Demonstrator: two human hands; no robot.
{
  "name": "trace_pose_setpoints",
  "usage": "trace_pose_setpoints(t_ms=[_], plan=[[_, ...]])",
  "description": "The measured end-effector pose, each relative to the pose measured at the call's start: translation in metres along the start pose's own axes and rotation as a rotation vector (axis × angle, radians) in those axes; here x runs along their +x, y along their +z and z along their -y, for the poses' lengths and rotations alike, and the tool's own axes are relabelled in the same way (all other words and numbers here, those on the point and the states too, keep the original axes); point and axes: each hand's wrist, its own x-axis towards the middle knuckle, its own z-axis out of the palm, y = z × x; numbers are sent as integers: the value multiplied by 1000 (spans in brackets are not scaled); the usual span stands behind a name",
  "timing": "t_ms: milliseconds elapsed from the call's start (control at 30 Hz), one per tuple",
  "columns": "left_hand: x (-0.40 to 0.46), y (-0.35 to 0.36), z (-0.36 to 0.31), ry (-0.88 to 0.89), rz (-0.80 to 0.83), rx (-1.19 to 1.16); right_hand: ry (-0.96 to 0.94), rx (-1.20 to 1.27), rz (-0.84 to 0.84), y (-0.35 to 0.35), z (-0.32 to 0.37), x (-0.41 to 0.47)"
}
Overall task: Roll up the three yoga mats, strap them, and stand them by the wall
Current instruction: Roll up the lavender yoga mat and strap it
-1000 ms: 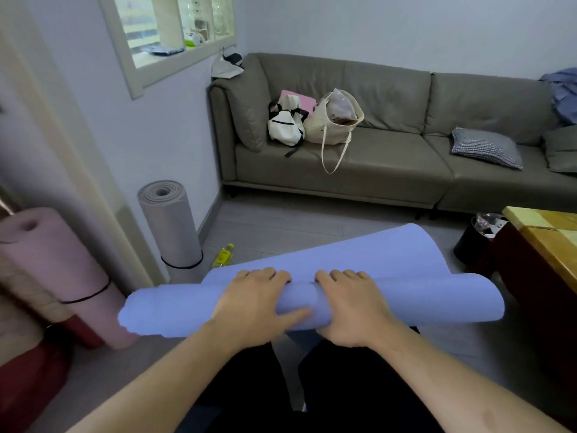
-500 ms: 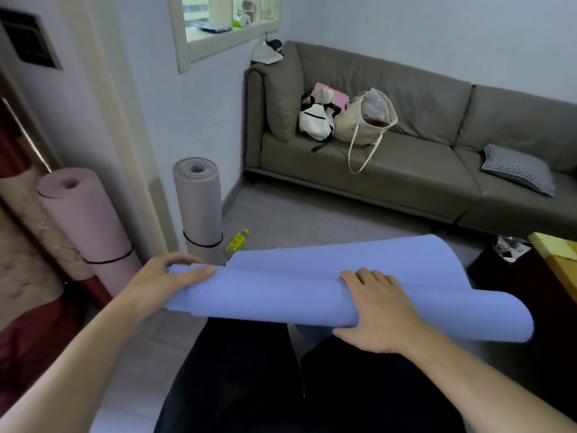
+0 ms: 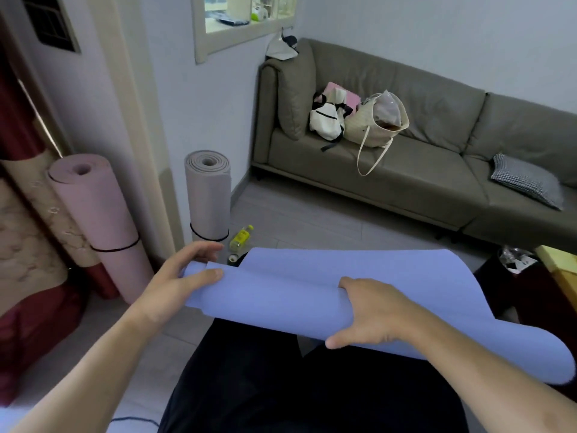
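Note:
A blue yoga mat lies rolled across my lap, its loose flap standing up behind the roll. My left hand grips the roll's left end, thumb on top and fingers behind. My right hand holds the roll near its middle, fingers curled over the top. A pink rolled mat with a black strap leans against the curtain at the left. A grey rolled mat with a black strap stands by the wall next to the door frame.
A yellow bottle lies on the floor beside the grey mat. A grey sofa with bags and a checked cushion fills the back. A dark bin and a yellow-topped table stand at the right.
My left hand has slid from the roll's middle to its left end and now grips it. The view has turned left and the roll's right end has dropped lower.

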Motion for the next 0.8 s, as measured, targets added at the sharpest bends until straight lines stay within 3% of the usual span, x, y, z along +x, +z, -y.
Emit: trace_pose_setpoints(t_ms=[133, 233, 300, 433, 533, 800], plan=[[-3, 16, 3, 0, -25, -19, 30, -158, -235, 20, 11, -15], [-3, 26, 1, -47, -13, 43, 24, -188, -295, 31, 12, -18], [-1, 26, -2, -65, -22, 57, 10, -109, -191, 24, 4, -17], [-2, 22, -4, -40, -7, 18, -10, 260, 179, -9, -29, -9], [-4, 20, 0, 4, 15, -4, 22, 294, 317, -16, -41, -6], [-3, 26, -1, 23, 32, -232, 13, 81, 4, -10, -15, -24]])
